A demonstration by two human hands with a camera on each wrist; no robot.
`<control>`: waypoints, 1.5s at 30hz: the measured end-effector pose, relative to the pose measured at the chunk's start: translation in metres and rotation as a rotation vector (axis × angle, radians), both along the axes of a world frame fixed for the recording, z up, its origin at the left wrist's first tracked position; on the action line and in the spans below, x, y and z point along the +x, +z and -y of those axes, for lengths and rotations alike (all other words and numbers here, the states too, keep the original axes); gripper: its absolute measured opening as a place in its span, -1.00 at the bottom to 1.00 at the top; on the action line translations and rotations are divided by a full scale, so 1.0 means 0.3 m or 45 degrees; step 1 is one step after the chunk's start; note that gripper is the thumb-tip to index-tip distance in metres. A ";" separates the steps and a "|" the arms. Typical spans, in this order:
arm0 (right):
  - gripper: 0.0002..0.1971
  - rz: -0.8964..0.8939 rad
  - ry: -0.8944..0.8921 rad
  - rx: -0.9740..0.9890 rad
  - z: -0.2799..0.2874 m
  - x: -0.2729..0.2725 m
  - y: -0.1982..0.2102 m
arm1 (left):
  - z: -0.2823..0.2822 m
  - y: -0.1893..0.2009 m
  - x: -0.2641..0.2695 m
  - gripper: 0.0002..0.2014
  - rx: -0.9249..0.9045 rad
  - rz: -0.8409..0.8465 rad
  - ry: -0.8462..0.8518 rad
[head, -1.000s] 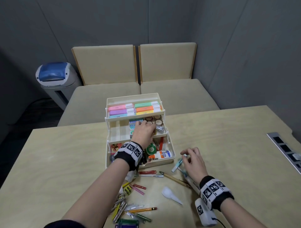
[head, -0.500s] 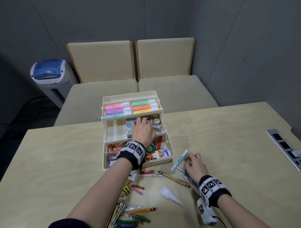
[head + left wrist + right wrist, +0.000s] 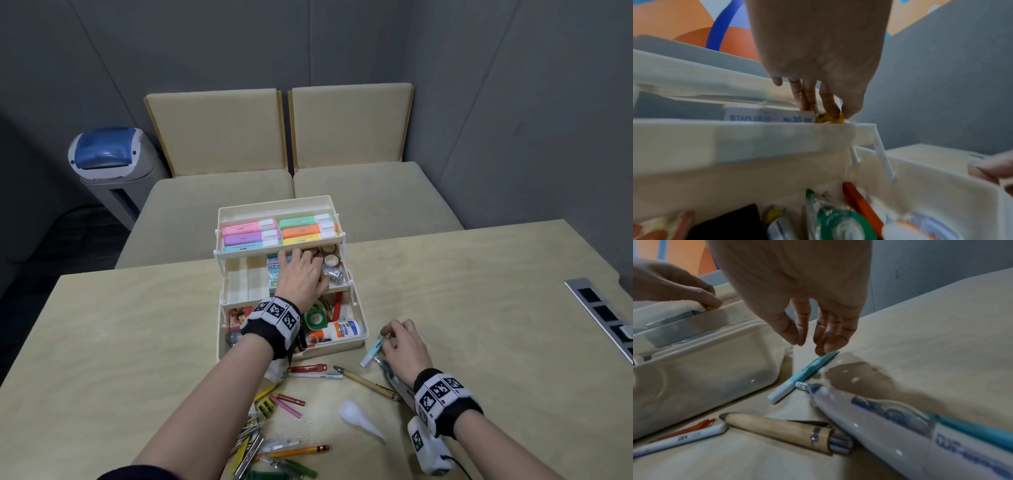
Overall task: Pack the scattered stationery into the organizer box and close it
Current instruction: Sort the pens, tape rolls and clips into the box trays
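Observation:
The cream organizer box (image 3: 342, 346) stands open with its tiers stepped back; pastel highlighters (image 3: 277, 231) fill the top tray. My left hand (image 3: 308, 265) reaches into the middle tray and pinches a small yellow item (image 3: 829, 119) beside a staples box (image 3: 768, 117). My right hand (image 3: 390, 337) hovers over the table right of the box, fingers relaxed, one fingertip touching the far end of a light-blue pen (image 3: 807, 369) that lies flat. Close by lie a wooden pen (image 3: 777, 428) and a thick white and blue pen (image 3: 890, 418).
Pencils, clips and markers lie scattered (image 3: 267, 445) near the table's front edge, with a white plastic piece (image 3: 356, 416). A red cutter (image 3: 306, 368) lies before the box. A socket strip (image 3: 599, 315) is set in at the right. Beige seats and a bin (image 3: 106, 154) stand behind.
My right hand's fingers have settled over the far end of the light-blue pen. My left hand has stayed in the middle tray, shifting only slightly.

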State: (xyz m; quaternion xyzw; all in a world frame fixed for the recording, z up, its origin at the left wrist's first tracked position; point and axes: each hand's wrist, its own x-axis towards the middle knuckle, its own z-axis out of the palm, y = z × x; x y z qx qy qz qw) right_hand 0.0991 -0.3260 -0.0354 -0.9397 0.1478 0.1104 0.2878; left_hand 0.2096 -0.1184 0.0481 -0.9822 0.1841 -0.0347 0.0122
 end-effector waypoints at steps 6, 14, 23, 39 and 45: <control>-0.90 0.031 0.003 0.005 0.017 0.000 0.012 | -0.008 0.010 0.017 -0.65 0.050 -0.021 -0.060; -0.92 0.053 0.007 0.008 0.020 -0.001 0.025 | -0.010 0.001 0.026 -0.57 0.084 -0.054 -0.088; -0.92 0.003 -0.030 0.007 0.046 -0.015 0.025 | -0.064 -0.042 -0.006 -0.77 -0.288 0.048 -0.159; -0.93 0.021 -0.026 0.054 0.044 -0.014 0.024 | -0.100 -0.023 -0.005 -0.78 -0.167 -0.059 -0.241; -0.93 0.018 -0.026 0.053 0.052 -0.015 0.014 | -0.093 0.010 -0.011 -0.81 0.068 -0.027 -0.358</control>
